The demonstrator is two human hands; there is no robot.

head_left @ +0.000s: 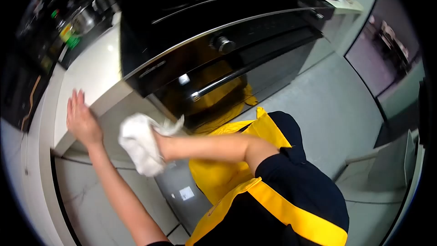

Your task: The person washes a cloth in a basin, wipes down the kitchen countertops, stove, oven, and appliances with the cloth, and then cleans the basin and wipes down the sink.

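Observation:
My left hand point(84, 120) rests at the edge of the white countertop point(98, 66), its fingers stretched out and holding nothing. A bunched white cloth point(140, 143) is gripped in my right hand point(162, 147), whose fingers are mostly hidden by it. The cloth is in front of a pale cabinet front below the counter, slightly blurred. To the right of it stands a black built-in oven point(227, 82) with a round silver knob point(224, 44) and a long bar handle point(223, 82).
A green-capped bottle point(68, 34) and a metal pot point(84, 19) stand at the back left of the counter. Above the oven lies a black glossy cooktop point(191, 11). Grey floor point(327, 95) stretches right towards a doorway point(378, 41). A yellow apron point(214, 173) hangs over my lap.

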